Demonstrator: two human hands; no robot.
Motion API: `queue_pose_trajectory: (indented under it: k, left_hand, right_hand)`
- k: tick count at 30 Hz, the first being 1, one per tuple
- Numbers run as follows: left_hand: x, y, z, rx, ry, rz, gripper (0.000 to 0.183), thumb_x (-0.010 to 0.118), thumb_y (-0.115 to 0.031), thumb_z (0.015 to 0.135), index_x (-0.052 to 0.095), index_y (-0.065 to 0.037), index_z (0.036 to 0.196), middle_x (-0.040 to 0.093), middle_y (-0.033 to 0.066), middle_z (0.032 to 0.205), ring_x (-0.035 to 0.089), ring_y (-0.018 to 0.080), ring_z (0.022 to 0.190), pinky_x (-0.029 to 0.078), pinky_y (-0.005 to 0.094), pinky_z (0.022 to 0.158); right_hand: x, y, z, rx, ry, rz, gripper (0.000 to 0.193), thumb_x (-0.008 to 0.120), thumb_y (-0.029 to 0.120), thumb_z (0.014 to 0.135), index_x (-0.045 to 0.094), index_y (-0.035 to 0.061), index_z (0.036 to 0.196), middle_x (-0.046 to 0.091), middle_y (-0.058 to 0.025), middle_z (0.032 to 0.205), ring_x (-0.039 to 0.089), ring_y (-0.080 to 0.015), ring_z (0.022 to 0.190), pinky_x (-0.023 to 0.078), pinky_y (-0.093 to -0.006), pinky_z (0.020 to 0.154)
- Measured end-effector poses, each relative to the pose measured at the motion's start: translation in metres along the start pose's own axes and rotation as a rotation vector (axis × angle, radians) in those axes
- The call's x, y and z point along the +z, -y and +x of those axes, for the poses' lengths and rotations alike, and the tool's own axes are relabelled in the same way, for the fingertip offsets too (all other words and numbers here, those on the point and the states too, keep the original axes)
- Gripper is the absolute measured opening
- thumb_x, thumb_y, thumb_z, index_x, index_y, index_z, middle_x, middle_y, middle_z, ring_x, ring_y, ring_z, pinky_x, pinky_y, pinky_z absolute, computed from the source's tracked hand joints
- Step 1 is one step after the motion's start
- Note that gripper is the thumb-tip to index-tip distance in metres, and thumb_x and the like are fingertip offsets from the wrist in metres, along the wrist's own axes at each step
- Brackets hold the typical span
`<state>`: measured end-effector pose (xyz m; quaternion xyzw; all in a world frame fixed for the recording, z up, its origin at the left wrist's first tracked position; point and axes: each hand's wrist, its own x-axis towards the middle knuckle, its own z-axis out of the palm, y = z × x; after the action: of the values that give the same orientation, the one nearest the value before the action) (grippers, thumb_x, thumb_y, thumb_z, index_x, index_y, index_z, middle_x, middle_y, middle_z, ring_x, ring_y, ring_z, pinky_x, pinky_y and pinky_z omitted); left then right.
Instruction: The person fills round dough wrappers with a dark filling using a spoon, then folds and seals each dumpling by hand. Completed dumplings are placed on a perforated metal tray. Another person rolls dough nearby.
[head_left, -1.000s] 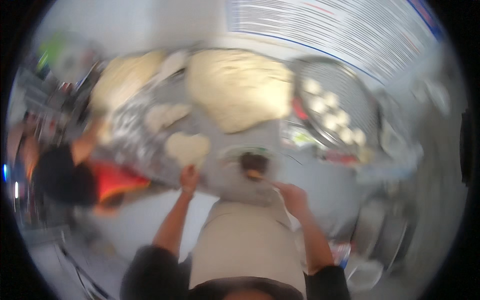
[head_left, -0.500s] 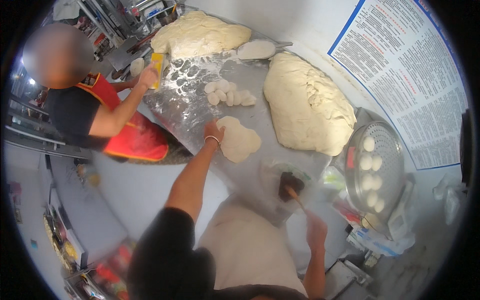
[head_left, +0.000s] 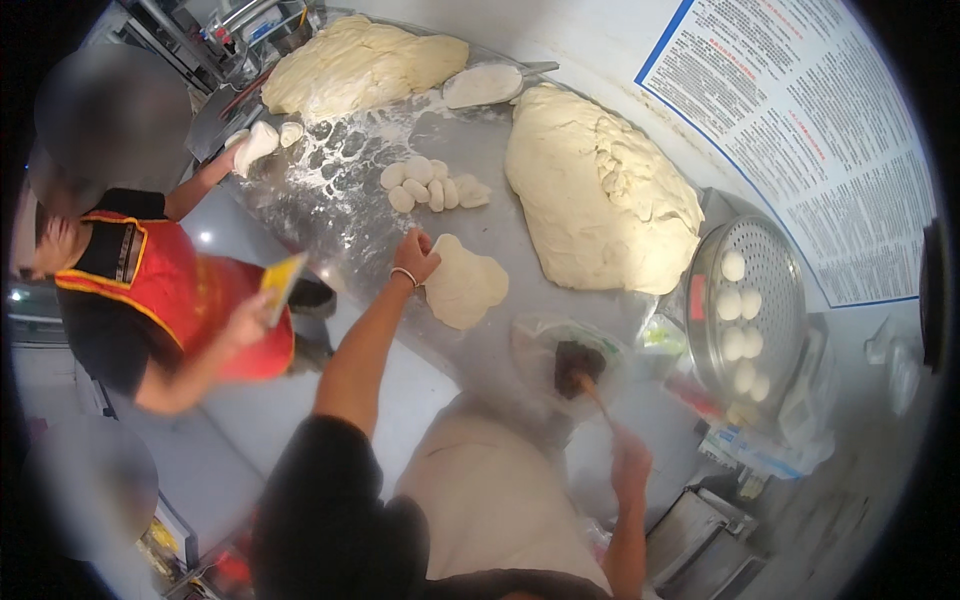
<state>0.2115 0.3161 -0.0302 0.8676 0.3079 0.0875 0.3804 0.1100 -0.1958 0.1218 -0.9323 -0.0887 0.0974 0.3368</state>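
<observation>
On the metal table lies a flattened sheet of dough (head_left: 466, 284). My left hand (head_left: 418, 256), a bracelet at its wrist, is at the sheet's upper left edge with its fingers curled onto it. At the lower right my right hand (head_left: 630, 462) grips the end of a wooden stick (head_left: 594, 395). The stick's other end is sunk in dark brown paste (head_left: 574, 366), which sits in a clear plastic bag (head_left: 530, 345) near the table's front edge. Just beyond the sheet is a cluster of several small dough pieces (head_left: 418, 172).
Two big dough masses (head_left: 600, 190) (head_left: 365, 65) lie along the wall, with a floury scoop (head_left: 483, 86) between them. At right, a perforated steamer tray (head_left: 765, 270) carries several white balls. A co-worker in a red apron (head_left: 190, 310) stands left with a yellow scraper (head_left: 284, 280); another person is lower left.
The co-worker has swung the yellow scraper off the table toward the lower left, and now holds pale dough in the other hand. Another person has come into view. My hands stay nearly in place.
</observation>
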Motion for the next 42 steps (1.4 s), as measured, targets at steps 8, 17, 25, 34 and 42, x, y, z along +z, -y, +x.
queue_pose_trajectory:
  k: [8, 17, 25, 34, 42]
  left_hand:
    - [0.009, 0.025, 0.002, 0.082, 0.07, -0.195, 0.02, 0.064, -0.021, 0.072, 0.061, -0.004, 0.082, 0.062, 0.0109, 0.089, 0.061, 0.0261, 0.087, 0.049, 0.0379, 0.074]
    - [-0.043, -0.008, -0.074, -0.584, 0.305, -1.568, 0.042, 0.049, -0.011, 0.084, 0.049, 0.003, 0.124, 0.058, 0.0173, 0.12, 0.056, 0.0346, 0.112, 0.046, 0.0499, 0.097]
    - [0.045, -0.009, -0.232, -0.848, 0.614, -1.625, 0.044, 0.052, -0.009, 0.08, 0.051, 0.0, 0.123, 0.059, 0.0174, 0.119, 0.057, 0.0356, 0.111, 0.044, 0.0509, 0.098]
    - [0.094, -0.033, -0.282, -0.857, 0.677, -1.564, 0.042, 0.048, -0.006, 0.079, 0.052, 0.002, 0.12, 0.06, 0.018, 0.115, 0.059, 0.0362, 0.106, 0.047, 0.0515, 0.094]
    - [0.086, -0.032, -0.292, -0.879, 0.495, -1.516, 0.041, 0.048, -0.006, 0.077, 0.052, 0.003, 0.117, 0.06, 0.0188, 0.113, 0.06, 0.0373, 0.103, 0.047, 0.0516, 0.094]
  right_hand:
    - [0.006, 0.0, 0.0, 0.104, 0.073, -0.044, 0.024, 0.055, 0.013, 0.09, 0.063, 0.0038, 0.111, 0.066, -0.0154, 0.09, 0.063, -0.0303, 0.078, 0.05, -0.0368, 0.072]
    - [-0.005, -0.006, 0.012, 0.219, 0.165, -0.055, 0.025, 0.051, 0.013, 0.091, 0.059, 0.0074, 0.114, 0.065, -0.0157, 0.085, 0.063, -0.0328, 0.079, 0.048, -0.041, 0.07]
    - [0.004, -0.026, 0.031, -0.19, 0.154, -0.139, 0.036, 0.052, 0.008, 0.086, 0.054, 0.0176, 0.121, 0.062, -0.0118, 0.084, 0.062, -0.0336, 0.073, 0.048, -0.0444, 0.066]
    - [0.071, -0.018, 0.037, -0.39, 0.34, -0.234, 0.043, 0.05, 0.004, 0.083, 0.053, 0.0137, 0.124, 0.063, -0.0136, 0.091, 0.063, -0.0332, 0.081, 0.05, -0.0441, 0.068]
    - [-0.016, -0.033, 0.036, -0.252, 0.246, -0.251, 0.045, 0.049, 0.004, 0.084, 0.049, 0.0145, 0.128, 0.063, -0.016, 0.092, 0.062, -0.036, 0.079, 0.048, -0.0473, 0.068]
